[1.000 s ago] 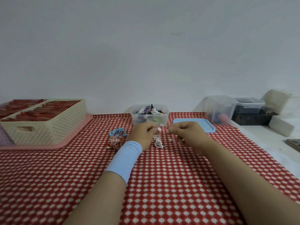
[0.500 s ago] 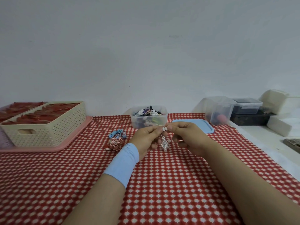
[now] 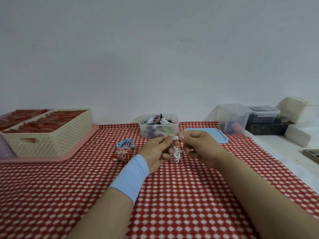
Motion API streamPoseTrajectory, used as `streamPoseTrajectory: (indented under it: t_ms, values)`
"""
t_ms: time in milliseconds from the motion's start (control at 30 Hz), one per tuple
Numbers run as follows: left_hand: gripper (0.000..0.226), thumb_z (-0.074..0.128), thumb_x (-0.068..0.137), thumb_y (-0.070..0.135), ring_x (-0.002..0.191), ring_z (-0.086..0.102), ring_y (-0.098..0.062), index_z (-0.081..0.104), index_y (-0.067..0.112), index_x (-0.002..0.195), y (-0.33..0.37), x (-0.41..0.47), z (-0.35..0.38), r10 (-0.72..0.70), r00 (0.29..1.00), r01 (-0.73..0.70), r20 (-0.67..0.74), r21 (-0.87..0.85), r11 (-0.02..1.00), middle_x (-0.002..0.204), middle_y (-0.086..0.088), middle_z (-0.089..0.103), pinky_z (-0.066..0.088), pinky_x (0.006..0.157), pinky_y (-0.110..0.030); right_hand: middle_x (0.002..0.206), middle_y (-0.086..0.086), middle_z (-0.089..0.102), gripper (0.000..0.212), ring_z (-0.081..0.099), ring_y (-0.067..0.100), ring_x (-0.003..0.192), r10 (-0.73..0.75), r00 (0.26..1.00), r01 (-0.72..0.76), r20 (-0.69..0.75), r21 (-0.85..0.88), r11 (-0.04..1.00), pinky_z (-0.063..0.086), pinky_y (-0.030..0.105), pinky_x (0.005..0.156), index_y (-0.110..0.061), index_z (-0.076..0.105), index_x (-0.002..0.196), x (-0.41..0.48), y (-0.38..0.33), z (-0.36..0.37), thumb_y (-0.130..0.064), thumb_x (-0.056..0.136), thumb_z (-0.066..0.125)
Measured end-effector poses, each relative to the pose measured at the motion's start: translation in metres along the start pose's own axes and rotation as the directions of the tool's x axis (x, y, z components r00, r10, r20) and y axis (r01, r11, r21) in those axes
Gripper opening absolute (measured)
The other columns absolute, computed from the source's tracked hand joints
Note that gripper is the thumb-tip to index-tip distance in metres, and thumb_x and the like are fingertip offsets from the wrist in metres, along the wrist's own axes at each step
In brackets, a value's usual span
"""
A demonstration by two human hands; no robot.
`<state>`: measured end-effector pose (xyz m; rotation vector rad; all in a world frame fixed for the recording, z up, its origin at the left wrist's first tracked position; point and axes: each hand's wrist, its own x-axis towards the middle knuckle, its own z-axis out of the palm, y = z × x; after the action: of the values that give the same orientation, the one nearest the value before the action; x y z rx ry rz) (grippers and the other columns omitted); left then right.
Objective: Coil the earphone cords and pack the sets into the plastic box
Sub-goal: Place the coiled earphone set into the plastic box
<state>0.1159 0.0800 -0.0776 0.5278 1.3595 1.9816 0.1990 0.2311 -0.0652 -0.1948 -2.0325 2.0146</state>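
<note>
A white earphone set (image 3: 176,153) hangs as a small tangled bundle between my hands, above the red checked cloth. My left hand (image 3: 156,152), with a light blue wristband, pinches the earbuds at the top. My right hand (image 3: 198,147) pinches the same earbuds from the other side. Behind my hands stands the clear plastic box (image 3: 159,127), open and holding several coiled sets. Its blue lid (image 3: 209,136) lies to the right. A blue earphone set (image 3: 126,144) and a red-and-white earphone set (image 3: 123,154) lie on the cloth to the left.
A cream perforated basket (image 3: 50,135) of red items sits on a pink tray (image 3: 69,155) at the left. At the back right stand a clear container (image 3: 233,120), a dark lidded box (image 3: 263,114) and white foam blocks (image 3: 296,138).
Both hands lifted the white set off the cloth and came closer together, so the bundle now dangles from the earbuds pinched between them.
</note>
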Motion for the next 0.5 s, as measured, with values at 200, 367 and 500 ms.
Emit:
streamPoseTrajectory:
  t_ms: [200, 367, 500]
  values:
    - [0.017, 0.052, 0.099, 0.012, 0.052, 0.049, -0.004, 0.064, 0.002, 0.103, 0.0007, -0.0014, 0.0029, -0.014, 0.999, 0.016, 0.039, -0.064, 0.998, 0.073, 0.0, 0.065, 0.036, 0.04, -0.01, 0.073, 0.002, 0.07, 0.012, 0.053, 0.011, 0.053, -0.037, 0.999, 0.038, -0.031, 0.029, 0.999, 0.032, 0.019, 0.044, -0.01, 0.076, 0.098, -0.0012, -0.0009, 0.0043, -0.014, 0.093, 0.067]
    - [0.017, 0.052, 0.099, 0.014, 0.053, 0.049, -0.005, 0.065, 0.003, 0.102, -0.0009, 0.001, 0.0008, -0.028, 0.999, 0.03, 0.035, -0.049, 0.998, 0.073, -0.001, 0.065, 0.036, 0.04, -0.011, 0.077, 0.004, 0.072, 0.015, 0.054, 0.012, 0.055, -0.043, 0.999, 0.042, -0.026, -0.024, 0.999, 0.033, 0.02, 0.044, -0.008, 0.077, 0.101, -0.0023, -0.0023, 0.0031, -0.017, 0.093, 0.068]
    - [0.018, 0.056, 0.097, 0.017, 0.057, 0.051, -0.007, 0.067, 0.006, 0.106, -0.0018, 0.0021, 0.0002, -0.044, 0.999, 0.044, 0.01, -0.039, 0.998, 0.079, -0.002, 0.066, 0.037, 0.041, -0.012, 0.081, 0.002, 0.074, 0.013, 0.059, 0.015, 0.056, -0.08, 0.995, 0.075, -0.055, -0.074, 0.994, 0.037, 0.023, 0.043, -0.012, 0.077, 0.102, -0.0056, -0.0067, 0.0007, -0.016, 0.094, 0.068]
